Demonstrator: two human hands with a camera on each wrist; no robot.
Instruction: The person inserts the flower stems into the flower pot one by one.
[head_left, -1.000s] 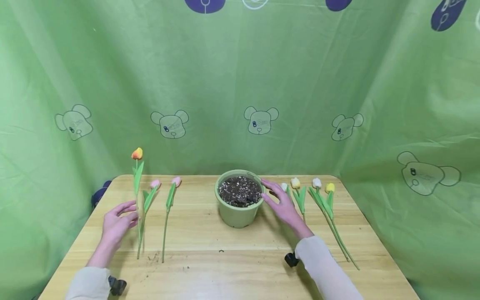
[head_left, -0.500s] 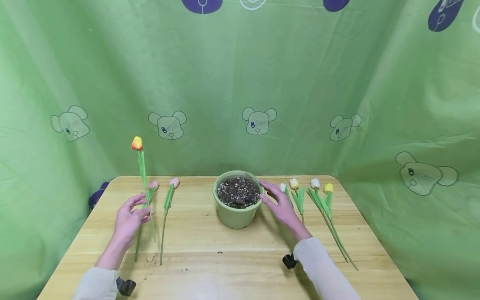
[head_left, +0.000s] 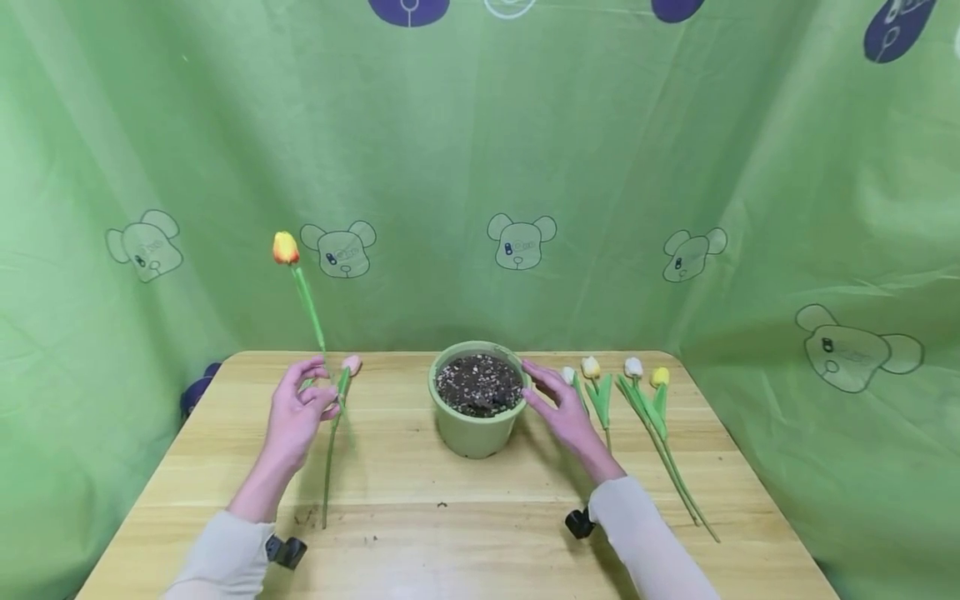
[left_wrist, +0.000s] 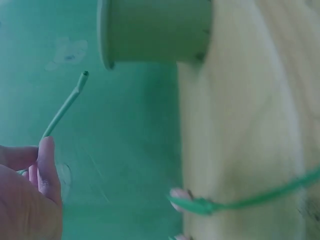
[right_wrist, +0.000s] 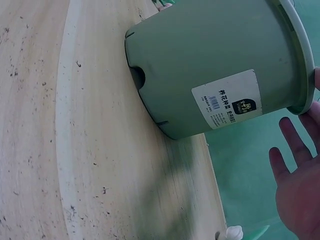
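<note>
My left hand [head_left: 296, 412] pinches the stem of a red-and-yellow tulip [head_left: 285, 248] between thumb and fingers, holding it above the table with the bloom up. In the left wrist view, the stem's cut end [left_wrist: 84, 75] sticks out past the thumb. A green flower pot [head_left: 476, 433] stands at the back middle of the table, filled with dark soil [head_left: 480, 385]. Straight, spread fingers of my right hand [head_left: 566, 417] touch the right side of its rim. In the right wrist view, a white label [right_wrist: 229, 99] shows on the pot's wall.
A pink tulip [head_left: 351, 364] lies left of the pot; another beside it is mostly hidden behind my left hand. Several white and yellow tulips [head_left: 660, 377] lie to the right. Soil crumbs dot the wooden table [head_left: 420, 533]. A green curtain [head_left: 450, 167] hangs behind.
My left hand has lifted the red-and-yellow tulip and carried it right, toward the pot. The stem now leans, its bloom tipped left. My right hand stays at the pot rim.
</note>
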